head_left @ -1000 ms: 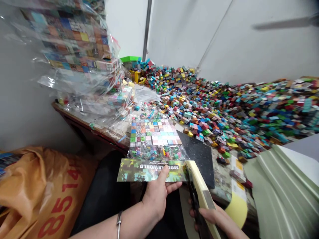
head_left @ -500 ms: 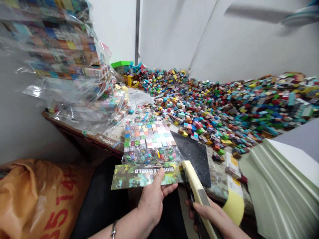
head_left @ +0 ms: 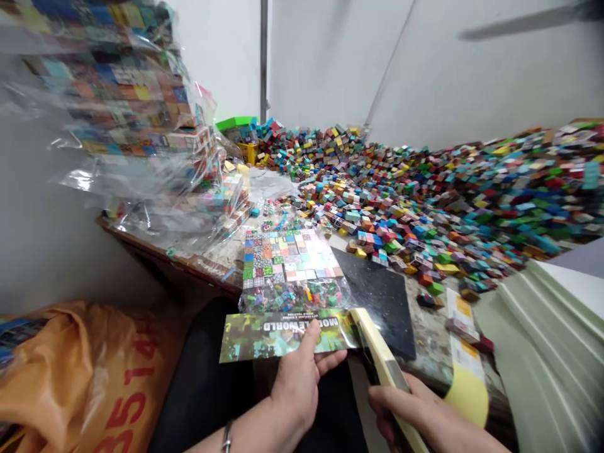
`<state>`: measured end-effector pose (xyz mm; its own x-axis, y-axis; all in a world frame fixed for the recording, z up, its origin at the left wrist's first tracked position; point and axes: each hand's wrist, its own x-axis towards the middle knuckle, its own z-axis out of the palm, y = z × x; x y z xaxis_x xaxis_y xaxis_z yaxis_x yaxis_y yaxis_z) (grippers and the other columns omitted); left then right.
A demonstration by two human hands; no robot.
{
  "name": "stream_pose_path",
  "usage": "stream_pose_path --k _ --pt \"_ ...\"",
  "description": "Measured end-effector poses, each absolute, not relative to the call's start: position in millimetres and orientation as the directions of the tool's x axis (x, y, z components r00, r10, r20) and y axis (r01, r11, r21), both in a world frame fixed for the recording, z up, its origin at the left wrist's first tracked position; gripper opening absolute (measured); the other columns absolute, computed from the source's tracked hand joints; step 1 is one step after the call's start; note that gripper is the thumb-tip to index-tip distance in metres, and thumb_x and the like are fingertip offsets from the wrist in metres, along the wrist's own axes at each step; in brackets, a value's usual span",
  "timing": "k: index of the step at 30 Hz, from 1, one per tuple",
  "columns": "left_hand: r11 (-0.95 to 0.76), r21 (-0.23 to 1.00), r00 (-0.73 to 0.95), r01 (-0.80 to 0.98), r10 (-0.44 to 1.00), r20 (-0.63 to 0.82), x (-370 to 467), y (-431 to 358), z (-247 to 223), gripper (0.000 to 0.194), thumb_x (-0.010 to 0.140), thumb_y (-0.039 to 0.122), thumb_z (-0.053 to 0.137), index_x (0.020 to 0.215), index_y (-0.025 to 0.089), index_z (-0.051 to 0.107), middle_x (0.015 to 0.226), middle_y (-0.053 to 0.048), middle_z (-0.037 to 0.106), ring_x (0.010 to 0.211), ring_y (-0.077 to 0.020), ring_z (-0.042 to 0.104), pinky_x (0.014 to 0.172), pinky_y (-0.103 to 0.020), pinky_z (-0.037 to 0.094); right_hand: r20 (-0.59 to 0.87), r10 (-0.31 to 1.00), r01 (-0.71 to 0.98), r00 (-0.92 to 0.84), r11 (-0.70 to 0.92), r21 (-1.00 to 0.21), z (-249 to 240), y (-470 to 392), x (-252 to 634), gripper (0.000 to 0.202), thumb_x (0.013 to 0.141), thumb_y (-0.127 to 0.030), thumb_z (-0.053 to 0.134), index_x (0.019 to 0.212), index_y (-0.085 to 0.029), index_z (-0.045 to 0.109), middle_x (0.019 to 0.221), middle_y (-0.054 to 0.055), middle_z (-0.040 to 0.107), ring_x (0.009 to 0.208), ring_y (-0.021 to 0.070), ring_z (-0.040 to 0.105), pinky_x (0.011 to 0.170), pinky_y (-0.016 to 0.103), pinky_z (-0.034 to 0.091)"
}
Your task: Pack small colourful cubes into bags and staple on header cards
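Note:
My left hand (head_left: 302,377) pinches a printed header card (head_left: 252,340), thumb on top and fingers beneath. The card bears upside-down lettering and spans the near end of a clear plastic bag (head_left: 295,296). Inside the bag are a flat block of small patterned cubes and several loose colourful pieces. My right hand (head_left: 410,406) is wrapped round a cream and black stapler (head_left: 384,352). The stapler's front end sits over the card's right end; whether its jaws are pressed fully together cannot be made out.
Colourful small blocks (head_left: 401,195) are heaped across the table's back and right. Plastic-wrapped block stacks (head_left: 141,113) rise at the left. A black mat (head_left: 377,302) lies beside the bag. A yellow label strip (head_left: 467,390) hangs at the right edge, near pale green sheeting (head_left: 533,352). An orange sack (head_left: 80,377) stands lower left.
The whole view has shifted slightly, so things appear further right. My right fingers have drawn tighter round the stapler, at the same card end. My left hand keeps its hold.

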<state>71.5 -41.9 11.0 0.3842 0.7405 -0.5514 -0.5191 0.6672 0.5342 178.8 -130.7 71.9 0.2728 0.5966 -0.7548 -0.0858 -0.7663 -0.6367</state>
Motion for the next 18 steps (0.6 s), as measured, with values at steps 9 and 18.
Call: stream_pose_path --k 9,18 --pt "0.661 0.552 0.37 -0.509 0.747 -0.553 72.8 -40.4 12.3 0.037 0.074 0.03 0.063 0.105 0.013 0.053 0.107 -0.013 0.062 0.089 -0.0268 0.063 0.069 -0.038 0.057 -0.734 0.632 -0.021 0.249 -0.754 -0.656 55.1 -131.5 187.6 0.011 0.074 -0.03 0.043 0.068 -0.021 0.043 0.05 -0.004 0.05 0.042 0.0101 0.049 0.042 0.02 0.034" --pt "0.641 0.575 0.389 -0.509 0.767 -0.51 72.3 -41.1 13.2 0.04 0.075 0.03 0.062 0.109 0.012 0.051 0.109 -0.014 0.061 0.09 -0.0274 0.062 0.071 -0.039 0.057 -0.501 0.769 0.196 0.396 -0.604 -0.773 61.3 -139.1 185.6 0.012 0.065 -0.028 0.056 0.069 -0.021 0.048 0.066 -0.002 0.055 0.067 0.0164 0.05 0.061 0.025 0.037"
